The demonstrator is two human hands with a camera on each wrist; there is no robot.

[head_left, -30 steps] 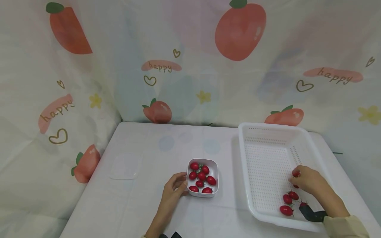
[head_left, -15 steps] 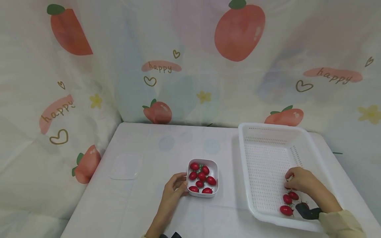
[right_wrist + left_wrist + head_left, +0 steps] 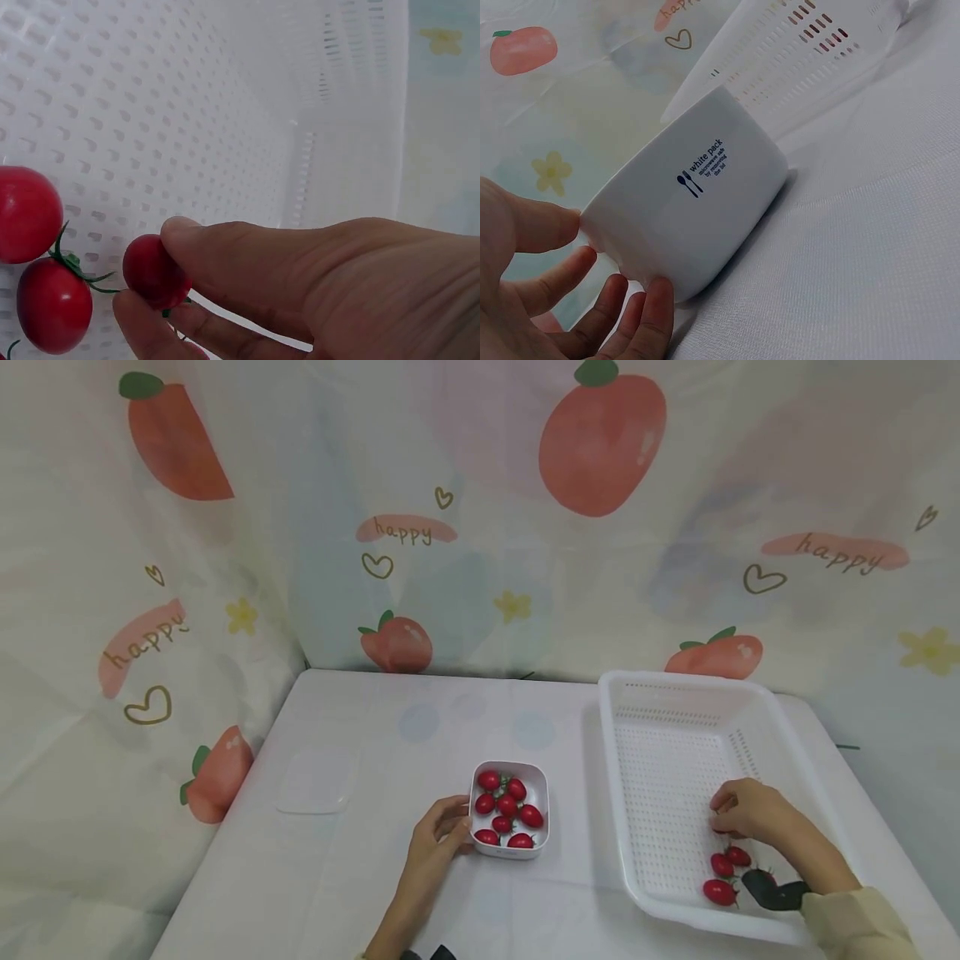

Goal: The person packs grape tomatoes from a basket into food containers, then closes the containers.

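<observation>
Pinching a single cherry tomato [image 3: 154, 271] between thumb and fingertips, the right hand [image 3: 752, 811] sits low inside the white perforated basket [image 3: 678, 697], just above the basket floor and close to three other tomatoes [image 3: 722, 878] that lie loose near its front end; the wrist view shows the held fruit just beside two of them, a green stalk [image 3: 71, 262] between. The left hand [image 3: 437, 837] curls its thumb and fingers round the near left corner of the small white tub [image 3: 537, 772], which stands on the table [image 3: 375, 877] well apart from the basket's left wall and holds about eight more tomatoes [image 3: 507, 808]. By the look of it, the work is a one-by-one transfer from tub to basket, and this moment falls at the setting-down of a piece, with most of the fruit left in the tub. My judgement is that the next move calls for a gentle release close to the floor, since a round tomato on a slotted bottom can roll, and for the tub to be kept steady. A clear flat lid [image 3: 315, 780] lies farther left on the table. Readable writing: the tub's side carries a small fork-and-spoon mark and the words "white pack" [image 3: 706, 160], with finer print beneath too small to read; the backdrop cloth [image 3: 480, 510] repeats the word "happy" [image 3: 405, 529] among printed fruit, hearts and flowers.
</observation>
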